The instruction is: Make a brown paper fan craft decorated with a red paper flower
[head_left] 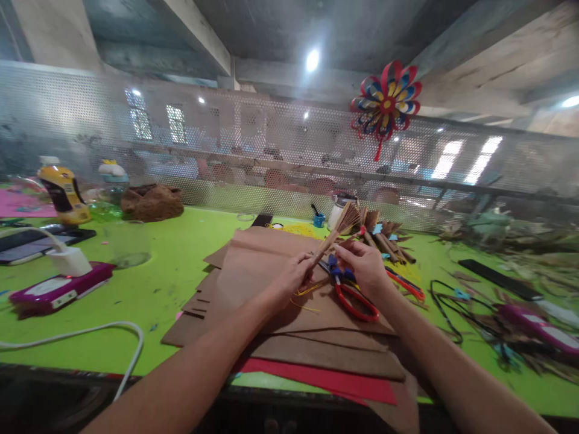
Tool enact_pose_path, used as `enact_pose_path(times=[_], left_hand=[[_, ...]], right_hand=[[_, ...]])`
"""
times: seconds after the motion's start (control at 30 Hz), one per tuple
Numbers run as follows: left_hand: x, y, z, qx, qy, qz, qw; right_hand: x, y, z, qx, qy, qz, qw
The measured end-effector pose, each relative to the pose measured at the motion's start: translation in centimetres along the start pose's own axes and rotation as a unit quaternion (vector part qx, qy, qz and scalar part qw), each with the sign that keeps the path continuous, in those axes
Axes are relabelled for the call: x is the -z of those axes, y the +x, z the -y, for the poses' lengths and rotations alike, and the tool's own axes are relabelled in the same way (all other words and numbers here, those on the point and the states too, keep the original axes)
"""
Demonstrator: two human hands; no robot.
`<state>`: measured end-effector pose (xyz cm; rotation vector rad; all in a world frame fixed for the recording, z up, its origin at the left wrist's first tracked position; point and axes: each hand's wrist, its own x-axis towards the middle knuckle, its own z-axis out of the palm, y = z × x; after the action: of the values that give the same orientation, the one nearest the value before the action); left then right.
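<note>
My left hand is closed around a thin roll of brown paper, whose upper end fans out into a cut fringe. A yellow thread trails below that hand onto the brown paper sheets. Just right of the roll, my right hand has thumb and fingertips pinched together; what they hold, if anything, is too small to name. Beneath it lie scissors with red and blue handles, resting on the sheets.
Several fringed paper rolls lie beyond my right hand. Red paper sticks out under the stack. Left are a clear cup, a purple power strip and a white cable. A perforated metal screen borders the table's far edge.
</note>
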<state>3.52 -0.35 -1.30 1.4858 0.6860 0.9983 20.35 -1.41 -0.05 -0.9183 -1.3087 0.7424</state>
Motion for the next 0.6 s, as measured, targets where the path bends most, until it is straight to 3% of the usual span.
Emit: enact_pose_path(times=[0.27,0.6], left_hand=[[0.28,0.37,0.46,0.025,-0.009,0.036,0.999],[0.26,0.35,0.48,-0.005,0.037,0.036,0.999]], right_hand=[[-0.77,-0.57,0.32,0.029,-0.089,0.049,0.994],[-0.58,-0.33,-0.1,0.031,-0.119,0.03,0.992]])
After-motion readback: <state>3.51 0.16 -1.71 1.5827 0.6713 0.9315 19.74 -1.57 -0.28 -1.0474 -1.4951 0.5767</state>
